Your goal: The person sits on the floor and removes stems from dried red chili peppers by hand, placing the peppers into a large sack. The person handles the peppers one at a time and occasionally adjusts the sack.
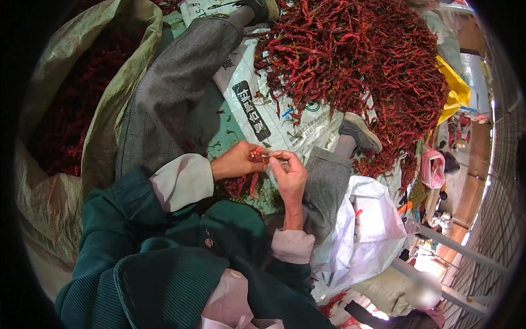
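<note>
My left hand is closed around a few dried red chili peppers, their ends showing between thumb and fingers. Meeting it from the right, my right hand pinches thumb and forefinger together at the stem end of these peppers. Below the hands, a small bunch of red chilies lies between my legs, with loose stems around it. A large heap of dried red chilies spreads beyond my feet, partly on a printed white woven sack.
At the left stands an open woven sack holding dark red chilies. An open white sack lies beside my right leg. A yellow bag and a pink basket are at the right. Another person is at the lower right.
</note>
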Demonstrator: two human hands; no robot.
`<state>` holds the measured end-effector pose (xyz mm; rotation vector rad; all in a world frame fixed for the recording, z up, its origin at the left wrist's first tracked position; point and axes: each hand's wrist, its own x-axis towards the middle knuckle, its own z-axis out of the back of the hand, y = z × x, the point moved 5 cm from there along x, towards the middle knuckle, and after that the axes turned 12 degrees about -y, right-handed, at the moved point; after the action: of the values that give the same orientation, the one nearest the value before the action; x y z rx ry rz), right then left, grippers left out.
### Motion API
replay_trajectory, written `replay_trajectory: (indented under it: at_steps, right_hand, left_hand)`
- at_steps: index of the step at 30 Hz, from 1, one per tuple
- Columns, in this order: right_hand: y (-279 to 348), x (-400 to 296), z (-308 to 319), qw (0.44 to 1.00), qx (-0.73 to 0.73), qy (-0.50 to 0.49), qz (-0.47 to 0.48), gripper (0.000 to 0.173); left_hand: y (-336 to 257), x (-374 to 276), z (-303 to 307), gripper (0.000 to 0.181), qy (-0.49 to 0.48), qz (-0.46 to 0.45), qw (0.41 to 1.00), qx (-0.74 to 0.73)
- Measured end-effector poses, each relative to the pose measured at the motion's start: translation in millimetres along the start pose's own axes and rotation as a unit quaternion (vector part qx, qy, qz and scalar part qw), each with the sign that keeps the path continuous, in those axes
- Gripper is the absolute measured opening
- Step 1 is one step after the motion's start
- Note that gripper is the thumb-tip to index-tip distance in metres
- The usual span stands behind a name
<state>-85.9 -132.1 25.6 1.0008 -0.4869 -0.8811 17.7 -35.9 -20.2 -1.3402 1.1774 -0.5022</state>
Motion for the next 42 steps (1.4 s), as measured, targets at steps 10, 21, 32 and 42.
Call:
replay_trajectory:
  at_steps: [10, 21, 32, 42]
  right_hand:
    - [-7, -16, -2, 0.961, 0.232, 0.016, -0.147, 0.010]
    - [-51, 118, 26, 0.970, -0.212, -0.078, 0.087, 0.024]
    - [-65, 156, 15, 0.990, -0.016, -0.126, -0.062, 0.022]
    - [-5, 60, 5, 0.990, 0.002, 0.056, -0.129, 0.008]
  left_hand:
    - [-18, -15, -3, 0.020, -0.029, -0.285, 0.915, 0.284]
    - [2, -3, -3, 0.021, -0.028, 0.111, 0.966, -0.233]
    - [9, 4, 4, 0.019, -0.042, 0.177, 0.936, -0.301]
    - [0, -3, 5, 0.020, -0.064, 0.169, 0.931, -0.317]
